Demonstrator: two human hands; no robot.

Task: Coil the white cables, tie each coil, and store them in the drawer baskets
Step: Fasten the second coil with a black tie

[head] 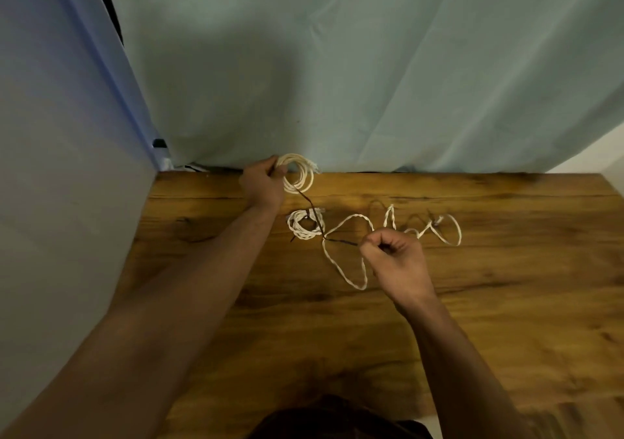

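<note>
At the far edge of the table [506,303], close to the hanging cloth, the left hand [263,185] is seen with fingers curled round a coil of white cable [308,177]. The coil is held on edge, several turns thick, its loose end sticking out toward the right. A thin dark tie [341,241] is noted running from this coil down and to the right, across the wood, to the right hand [396,259]. The right hand is closed in a fist-like pinch, and the end of the tie is gripped between thumb and forefinger.

Just below the held coil, a second coil [305,236] is lying flat on the table, smaller and already wound. The dark tie passes over it; whether it is bound round it cannot be told.

To the right of the second coil, a loose cable [354,215] is spread in open loops across the wood. One loop reaches toward the near side beside the right hand, and others trail off behind the knuckles to the right.

A pale blue-green cloth [371,67] is hung behind the table. A grey-blue panel [50,134] is standing along the left side.
</note>
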